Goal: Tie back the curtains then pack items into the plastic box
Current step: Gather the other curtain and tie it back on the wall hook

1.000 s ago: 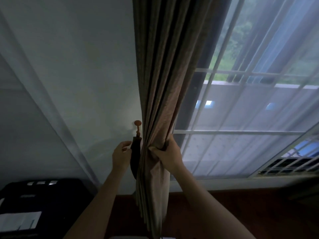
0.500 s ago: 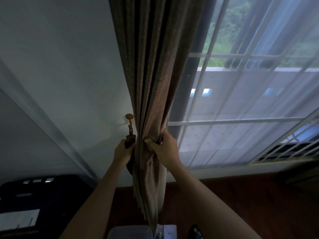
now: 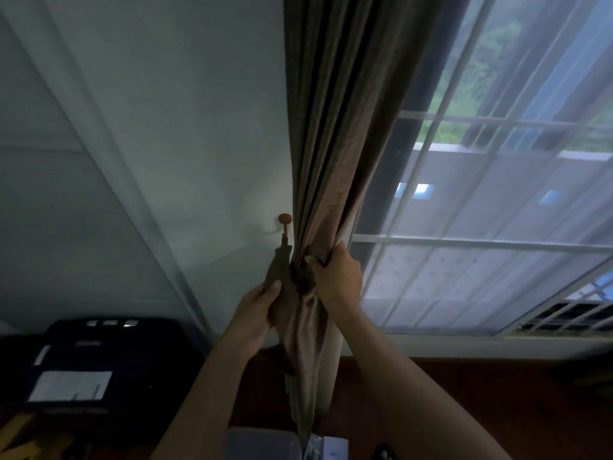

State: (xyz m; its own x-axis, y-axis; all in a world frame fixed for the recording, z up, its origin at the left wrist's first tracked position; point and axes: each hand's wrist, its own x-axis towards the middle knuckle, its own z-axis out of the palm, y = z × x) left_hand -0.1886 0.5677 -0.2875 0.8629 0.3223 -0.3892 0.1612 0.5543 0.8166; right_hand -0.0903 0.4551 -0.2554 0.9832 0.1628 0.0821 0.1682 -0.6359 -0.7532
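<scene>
right hand (image 3: 336,277) gripping bunched curtain (image 3: 326,161), left hand (image 3: 257,310) holding tieback (image 3: 278,268)

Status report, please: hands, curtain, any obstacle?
Right hand grips gathered curtain. Left hand holds tieback hanging from wall knob. Not yet wrapped around curtain. No obstacle seen.

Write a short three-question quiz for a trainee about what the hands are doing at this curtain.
1. True or false: the right hand grips the gathered curtain.
2. What does the left hand hold? A) the dark strap B) the window bar C) nothing
3. Fill in: the strap hangs from a round ____ on the wall.
Key: 1 true; 2 A; 3 knob.
</scene>
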